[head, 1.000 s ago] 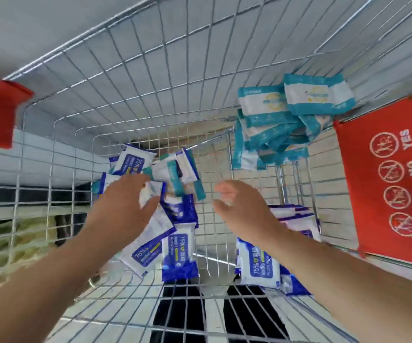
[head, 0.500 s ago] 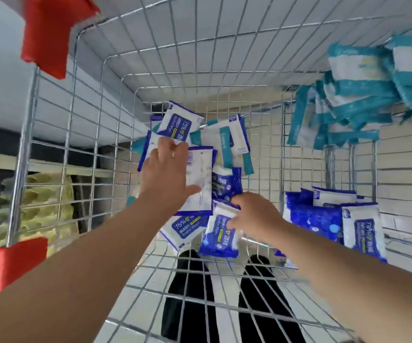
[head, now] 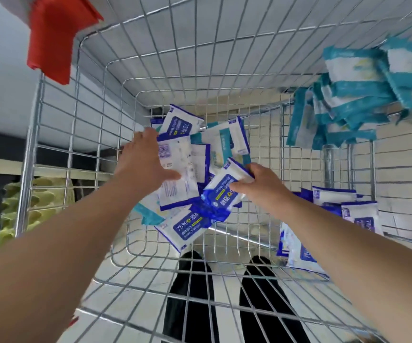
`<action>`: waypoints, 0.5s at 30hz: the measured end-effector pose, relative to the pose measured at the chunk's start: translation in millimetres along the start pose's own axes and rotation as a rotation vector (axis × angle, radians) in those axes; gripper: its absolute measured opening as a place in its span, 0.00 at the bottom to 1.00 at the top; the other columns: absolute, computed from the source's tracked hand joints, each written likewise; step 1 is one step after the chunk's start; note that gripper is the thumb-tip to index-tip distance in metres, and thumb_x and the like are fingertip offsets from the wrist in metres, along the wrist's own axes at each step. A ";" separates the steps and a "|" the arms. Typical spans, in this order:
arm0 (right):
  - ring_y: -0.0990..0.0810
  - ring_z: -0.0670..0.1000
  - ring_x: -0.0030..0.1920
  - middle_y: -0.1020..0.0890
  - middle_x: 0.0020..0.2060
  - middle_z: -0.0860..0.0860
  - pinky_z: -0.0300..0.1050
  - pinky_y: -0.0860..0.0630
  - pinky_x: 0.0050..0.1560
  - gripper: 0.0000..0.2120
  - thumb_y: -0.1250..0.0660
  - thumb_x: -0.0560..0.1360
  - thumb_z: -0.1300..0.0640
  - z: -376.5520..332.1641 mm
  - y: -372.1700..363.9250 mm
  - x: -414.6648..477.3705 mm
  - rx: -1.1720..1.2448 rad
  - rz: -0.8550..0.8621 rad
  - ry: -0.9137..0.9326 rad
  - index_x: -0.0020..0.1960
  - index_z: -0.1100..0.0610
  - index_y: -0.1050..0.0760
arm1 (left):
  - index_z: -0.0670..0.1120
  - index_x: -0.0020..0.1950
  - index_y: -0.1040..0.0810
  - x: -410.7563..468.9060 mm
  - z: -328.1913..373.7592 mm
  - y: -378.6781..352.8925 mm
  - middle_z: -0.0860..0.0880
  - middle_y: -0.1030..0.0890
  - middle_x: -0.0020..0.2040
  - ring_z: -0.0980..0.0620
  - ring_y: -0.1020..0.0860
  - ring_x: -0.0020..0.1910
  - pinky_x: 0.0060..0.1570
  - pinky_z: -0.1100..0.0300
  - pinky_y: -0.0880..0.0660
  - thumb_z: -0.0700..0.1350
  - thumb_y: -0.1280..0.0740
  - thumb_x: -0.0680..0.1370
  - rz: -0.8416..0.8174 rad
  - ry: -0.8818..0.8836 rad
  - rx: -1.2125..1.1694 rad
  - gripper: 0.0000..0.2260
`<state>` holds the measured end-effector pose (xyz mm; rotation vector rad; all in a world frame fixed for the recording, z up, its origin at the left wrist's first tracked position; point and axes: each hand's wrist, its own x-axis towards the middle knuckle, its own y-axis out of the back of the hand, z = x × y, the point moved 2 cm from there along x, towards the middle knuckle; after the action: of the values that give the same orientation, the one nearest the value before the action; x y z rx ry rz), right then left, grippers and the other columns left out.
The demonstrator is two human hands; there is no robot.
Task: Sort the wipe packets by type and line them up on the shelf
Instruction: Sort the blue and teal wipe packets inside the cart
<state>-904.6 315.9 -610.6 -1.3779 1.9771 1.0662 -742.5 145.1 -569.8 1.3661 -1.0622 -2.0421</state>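
Observation:
A jumble of blue-and-white alcohol wipe packets (head: 187,226) mixed with teal-and-white packets (head: 221,144) lies in the bottom of a wire cart (head: 200,53). My left hand (head: 145,159) lies spread flat on a white-backed blue packet (head: 177,174) in the pile. My right hand (head: 256,181) grips one blue packet (head: 222,191) by its end, just right of the pile. A group of teal packets (head: 348,95) sits at the upper right. Blue packets (head: 343,206) stand grouped at the right, partly hidden by my right forearm.
The cart's wire walls rise on every side, with red plastic corner caps (head: 54,33) at the upper left. Yellow-green egg trays (head: 34,201) show outside the left wall. My two black shoes (head: 192,293) are visible through the mesh floor.
The view tipped further down into the cart. My right hand closed on a blue packet and lifted its end. My left hand stays spread on the white-backed packet.

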 end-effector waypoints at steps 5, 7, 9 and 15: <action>0.24 0.48 0.35 0.21 0.40 0.53 0.39 0.29 0.31 0.11 0.29 0.72 0.61 5.1 2.1 -2.9 0.147 0.053 -0.044 0.51 0.59 0.28 | 0.47 0.56 0.35 -16.0 -1.8 15.1 0.54 0.25 0.41 0.55 0.26 0.37 0.34 0.62 0.32 0.46 0.19 0.63 0.084 -0.022 -0.215 0.30; 0.23 0.50 0.36 0.21 0.40 0.54 0.43 0.27 0.34 0.10 0.28 0.72 0.60 6.7 12.9 -5.9 0.152 0.087 -0.042 0.49 0.58 0.27 | 0.47 0.55 0.35 -22.2 -2.5 19.6 0.59 0.28 0.38 0.63 0.29 0.35 0.30 0.68 0.36 0.45 0.20 0.64 0.075 -0.038 -0.258 0.29; 0.23 0.50 0.36 0.21 0.39 0.54 0.45 0.26 0.35 0.10 0.28 0.71 0.60 5.4 24.5 -9.7 0.123 0.119 -0.031 0.49 0.59 0.27 | 0.48 0.56 0.35 -27.9 -1.7 22.2 0.59 0.28 0.39 0.64 0.29 0.36 0.29 0.68 0.36 0.45 0.21 0.65 0.026 -0.056 -0.271 0.28; 0.22 0.51 0.38 0.20 0.43 0.54 0.45 0.26 0.37 0.10 0.28 0.71 0.63 0.5 47.3 -17.4 0.185 0.151 -0.039 0.46 0.55 0.28 | 0.52 0.60 0.37 -39.7 6.0 10.1 0.58 0.24 0.44 0.59 0.24 0.39 0.32 0.65 0.30 0.47 0.23 0.68 -0.166 -0.099 -0.300 0.28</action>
<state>-942.4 334.3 -582.7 -1.1179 2.1192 0.9399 -732.5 169.9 -538.3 1.2431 -0.6621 -2.2993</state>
